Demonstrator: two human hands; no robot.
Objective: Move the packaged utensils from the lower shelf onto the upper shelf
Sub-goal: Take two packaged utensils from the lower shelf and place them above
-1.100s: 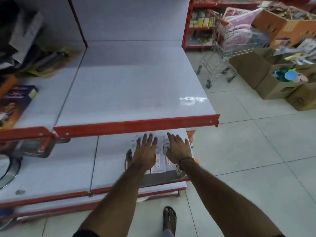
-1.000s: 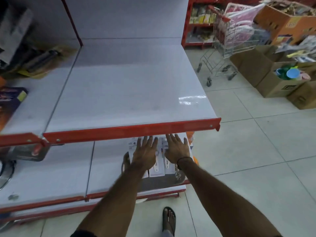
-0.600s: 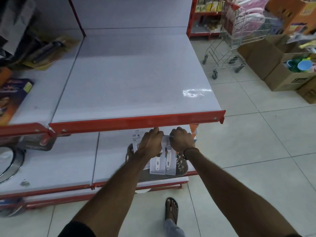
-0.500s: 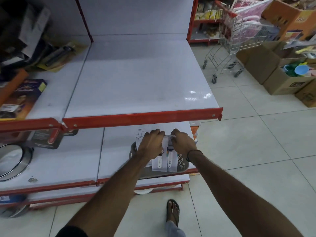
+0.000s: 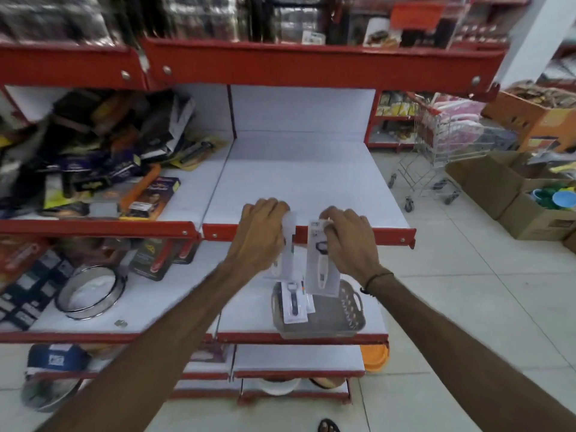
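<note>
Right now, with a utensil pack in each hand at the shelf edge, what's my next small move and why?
Probably carry both forward and lay them on the upper shelf: the left hand and right hand hold the packs at its red lip, and that panel looks bare.

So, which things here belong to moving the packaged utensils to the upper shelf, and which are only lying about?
Part of the job:
- left hand and right hand, each holding a utensil pack
- upper shelf
- packs left in the grey tray on the lower shelf

Only lying about:
- round sieve
- shopping cart
- cardboard boxes
</note>
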